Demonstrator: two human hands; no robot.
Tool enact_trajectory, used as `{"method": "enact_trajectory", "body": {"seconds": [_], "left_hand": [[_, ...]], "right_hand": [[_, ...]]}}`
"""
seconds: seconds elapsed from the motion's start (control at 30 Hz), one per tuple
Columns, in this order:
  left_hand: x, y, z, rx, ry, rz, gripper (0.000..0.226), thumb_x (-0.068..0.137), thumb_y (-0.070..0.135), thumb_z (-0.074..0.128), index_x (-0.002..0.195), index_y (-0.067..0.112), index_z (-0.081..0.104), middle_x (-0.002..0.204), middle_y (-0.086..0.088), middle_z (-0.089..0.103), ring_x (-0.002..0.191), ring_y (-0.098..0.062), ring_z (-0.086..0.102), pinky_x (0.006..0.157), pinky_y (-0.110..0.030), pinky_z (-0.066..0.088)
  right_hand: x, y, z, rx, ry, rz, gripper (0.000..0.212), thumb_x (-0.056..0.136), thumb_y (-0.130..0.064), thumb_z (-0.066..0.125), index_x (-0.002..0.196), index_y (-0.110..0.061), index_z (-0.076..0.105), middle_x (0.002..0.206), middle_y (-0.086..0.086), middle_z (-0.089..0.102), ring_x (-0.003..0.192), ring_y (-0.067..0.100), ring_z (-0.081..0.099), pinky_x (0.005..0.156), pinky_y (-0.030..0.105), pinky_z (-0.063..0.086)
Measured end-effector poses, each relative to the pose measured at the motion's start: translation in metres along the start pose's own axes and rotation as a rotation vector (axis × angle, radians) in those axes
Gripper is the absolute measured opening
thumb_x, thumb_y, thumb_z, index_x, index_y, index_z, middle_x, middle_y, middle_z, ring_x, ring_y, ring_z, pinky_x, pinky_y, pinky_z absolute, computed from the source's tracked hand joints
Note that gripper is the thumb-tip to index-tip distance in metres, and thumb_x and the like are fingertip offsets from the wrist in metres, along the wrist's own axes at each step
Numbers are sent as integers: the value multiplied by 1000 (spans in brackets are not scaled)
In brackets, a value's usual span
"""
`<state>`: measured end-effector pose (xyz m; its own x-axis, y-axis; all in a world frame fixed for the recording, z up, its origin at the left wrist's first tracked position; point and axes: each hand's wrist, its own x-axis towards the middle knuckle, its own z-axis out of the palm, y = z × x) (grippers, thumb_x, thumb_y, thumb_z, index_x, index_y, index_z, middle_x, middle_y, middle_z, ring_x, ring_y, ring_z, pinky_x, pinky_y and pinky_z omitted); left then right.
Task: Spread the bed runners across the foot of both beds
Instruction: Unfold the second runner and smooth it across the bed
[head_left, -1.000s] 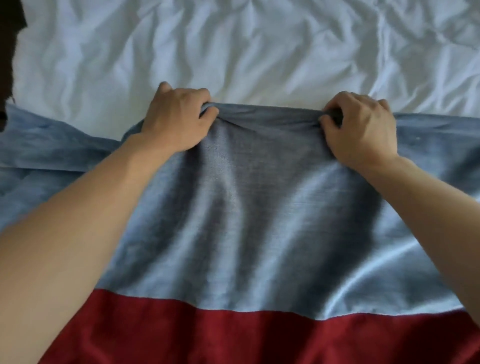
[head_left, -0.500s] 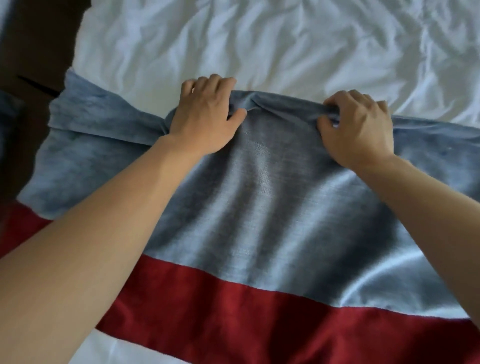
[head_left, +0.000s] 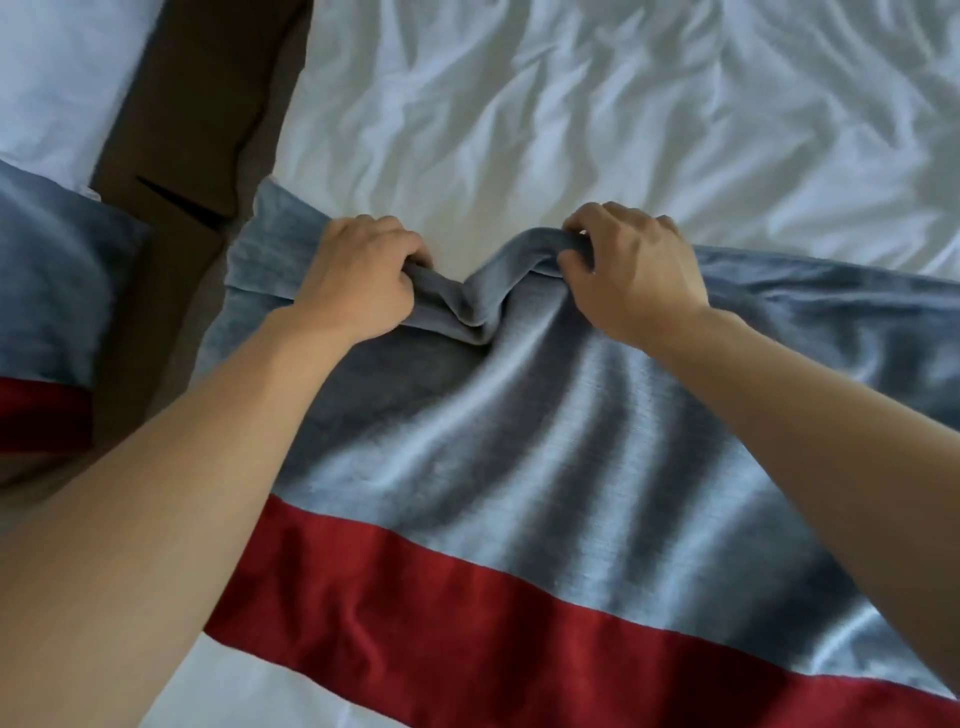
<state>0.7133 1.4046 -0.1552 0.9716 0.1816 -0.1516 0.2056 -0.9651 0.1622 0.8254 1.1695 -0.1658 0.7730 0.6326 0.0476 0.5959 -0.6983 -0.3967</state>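
- The step in hand looks like straightening the bed runner (head_left: 519, 441) on the near bed (head_left: 571, 114). The runner is grey-blue with a red band along its near side. It lies across the white sheet at the foot of the bed.
- The left hand (head_left: 358, 280) is closed tight on the far edge of the runner. The right hand (head_left: 634, 275) is closed on the same edge, just beside it.
- Between the two hands the cloth is bunched into a soft fold that dips down, and long ripples run from it toward the red band.
- The next move probably calls for pulling the two hands apart along the edge, so the fold goes flat and the edge lies straight.
- A second runner (head_left: 52, 291) with the same colours lies on the other bed (head_left: 57, 67) at the left, across a dark gap of floor (head_left: 176, 156).
- Only a corner of that other bed shows, so it is not clear if its runner is spread well.
- The right end of the near runner is cut off by the picture's edge.
- The fingertips of both hands are tucked into the cloth and cannot be seen.
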Motion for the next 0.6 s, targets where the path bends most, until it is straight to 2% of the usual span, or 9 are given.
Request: {"method": "enact_trajectory", "body": {"seconds": [0.1, 0.23, 0.4, 0.47, 0.57, 0.6], "left_hand": [[11, -15, 7, -26, 37, 88, 24, 83, 8, 55, 93, 24, 70, 98, 5, 67, 92, -21, 54, 89, -34, 30], [20, -40, 11, -47, 80, 195, 20, 83, 10, 53, 90, 22, 67, 93, 5, 66, 87, -21, 55, 85, -33, 26], [37, -99, 5, 1, 251, 62, 18, 88, 9, 49, 97, 15, 63, 100, -7, 62, 93, -33, 56, 86, -44, 35], [42, -120, 6, -45, 226, 83, 16, 87, 18, 54, 99, 17, 64, 101, -5, 62, 96, -31, 57, 87, -43, 35], [42, -135, 7, -115, 79, 207, 22, 81, 34, 63, 100, 23, 64, 99, 1, 61, 97, -27, 55, 90, -41, 31], [42, -140, 7, -113, 91, 218, 18, 82, 34, 63, 97, 24, 63, 97, 2, 62, 95, -26, 55, 89, -40, 29]], "right_hand": [[11, -22, 13, -15, -9, 9, 23, 95, -25, 48, 108, -13, 63, 102, 6, 68, 92, 31, 60, 86, 40, 42], [24, -48, 34, -67, 20, 25, 21, 96, -15, 47, 103, -10, 65, 97, 9, 70, 87, 35, 61, 76, 37, 37], [38, -53, 42, -146, 84, 217, 23, 95, -18, 45, 101, -13, 67, 98, 10, 68, 85, 37, 59, 73, 35, 33], [44, -63, 47, -125, 89, 215, 23, 93, -18, 47, 100, -12, 67, 96, 9, 68, 85, 35, 60, 73, 34, 35], [53, -86, 56, -87, 53, 152, 20, 92, -22, 53, 101, -11, 67, 98, 8, 68, 88, 33, 60, 72, 31, 36], [57, -93, 60, -84, 39, 131, 19, 92, -21, 54, 100, -10, 67, 98, 8, 68, 89, 33, 60, 72, 31, 36]]}}
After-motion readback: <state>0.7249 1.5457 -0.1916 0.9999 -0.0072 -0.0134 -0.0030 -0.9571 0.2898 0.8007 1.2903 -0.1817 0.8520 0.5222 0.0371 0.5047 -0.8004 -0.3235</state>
